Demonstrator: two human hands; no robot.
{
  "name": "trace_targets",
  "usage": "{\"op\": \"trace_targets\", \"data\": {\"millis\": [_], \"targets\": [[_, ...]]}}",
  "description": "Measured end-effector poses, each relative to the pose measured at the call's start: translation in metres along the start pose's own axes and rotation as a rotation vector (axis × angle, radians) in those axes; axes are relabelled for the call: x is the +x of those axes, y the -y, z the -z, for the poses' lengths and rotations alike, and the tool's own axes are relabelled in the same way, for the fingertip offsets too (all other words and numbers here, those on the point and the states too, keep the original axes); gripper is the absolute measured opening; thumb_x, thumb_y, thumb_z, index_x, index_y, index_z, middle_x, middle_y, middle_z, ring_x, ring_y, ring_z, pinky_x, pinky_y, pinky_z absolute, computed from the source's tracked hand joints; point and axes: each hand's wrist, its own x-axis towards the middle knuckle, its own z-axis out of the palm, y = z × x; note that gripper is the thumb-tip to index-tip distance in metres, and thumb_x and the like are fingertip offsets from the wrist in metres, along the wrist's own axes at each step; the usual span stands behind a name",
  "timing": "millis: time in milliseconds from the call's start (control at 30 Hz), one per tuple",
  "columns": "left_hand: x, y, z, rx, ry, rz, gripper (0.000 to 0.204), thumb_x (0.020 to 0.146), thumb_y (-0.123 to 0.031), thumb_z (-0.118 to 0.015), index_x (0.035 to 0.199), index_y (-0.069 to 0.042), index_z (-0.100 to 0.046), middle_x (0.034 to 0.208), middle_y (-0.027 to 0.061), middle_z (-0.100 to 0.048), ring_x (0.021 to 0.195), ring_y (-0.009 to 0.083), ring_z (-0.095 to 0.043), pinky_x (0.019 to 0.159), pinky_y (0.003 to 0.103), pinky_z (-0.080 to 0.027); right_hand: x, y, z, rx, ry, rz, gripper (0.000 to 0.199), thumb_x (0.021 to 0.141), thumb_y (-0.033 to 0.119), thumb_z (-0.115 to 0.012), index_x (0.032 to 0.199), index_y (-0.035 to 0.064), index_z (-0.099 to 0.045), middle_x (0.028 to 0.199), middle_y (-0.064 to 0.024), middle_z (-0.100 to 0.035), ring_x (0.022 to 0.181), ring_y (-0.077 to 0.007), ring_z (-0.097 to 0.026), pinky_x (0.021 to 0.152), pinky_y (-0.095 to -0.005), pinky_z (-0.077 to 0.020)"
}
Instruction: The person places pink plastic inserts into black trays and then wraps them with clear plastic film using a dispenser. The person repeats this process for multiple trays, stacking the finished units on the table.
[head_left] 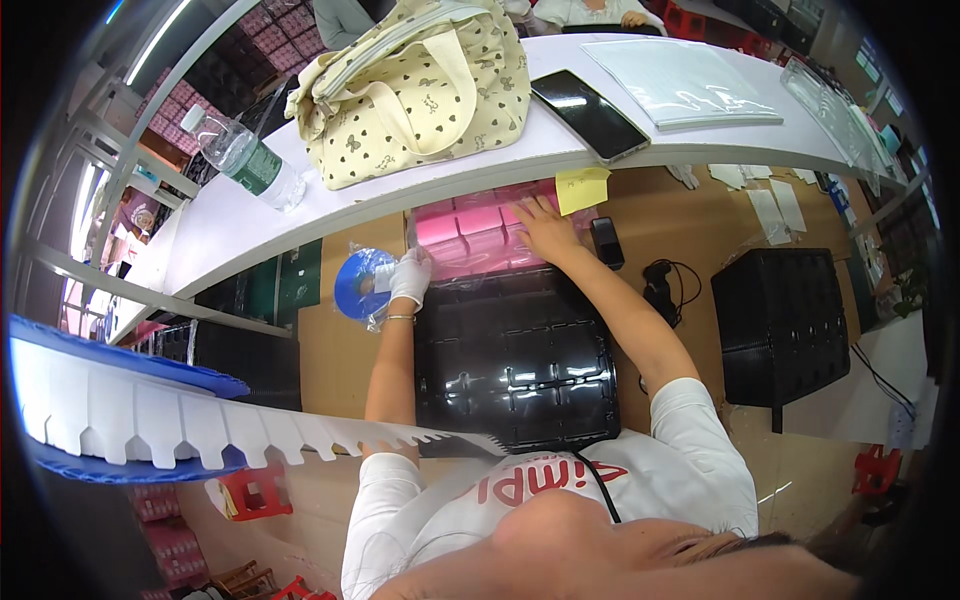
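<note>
Head view, looking down over a brown worktable (690, 215) with a white shelf (560, 140) above its far edge. Left hand (408, 277), in a white glove, fingers curled closed around a clear plastic sleeve (372, 292) holding a blue disc (358, 283); disc sits just left of the hand, over the table edge. Right hand (545, 228), bare, fingers spread flat and open, resting palm-down on a pink tray (470, 235) of compartments under the shelf edge; grips nothing. A yellow sticky note (582, 188) hangs from the shelf lip just right of that hand. Nearer the body, a black compartment tray (515, 360) lies between the two forearms, touching the pink tray's near edge. A small black device (606, 242) lies right of the right wrist, a black cable (662, 285) beside it. Second black tray (782, 325) well apart to the right. On the shelf: cream bag (415, 85) with heart print, clear water bottle (245, 155) on its side, dark phone (588, 115), clear plastic folder (680, 82). White notched strip (200, 420) on a blue board (120, 350) at lower left.
</note>
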Motion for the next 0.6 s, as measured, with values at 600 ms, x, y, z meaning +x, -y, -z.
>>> {"op": "trace_targets", "data": {"millis": [600], "targets": [[0.02,0.016,0.005,-0.577,0.523,0.007,0.032,0.087,-0.024,-0.069,0.105,0.002,-0.062,0.094,0.0082,-0.067,0.08,0.0146,-0.063,0.07,0.026,-0.049,-0.052,-0.107,-0.06,0.836,-0.08,-0.762,0.064,0.066,0.031,-0.078,0.116,-0.0007,-0.053,0.12,-0.0208,-0.057,0.111,-0.0348,-0.057,0.096,-0.0402,-0.0412]]}}
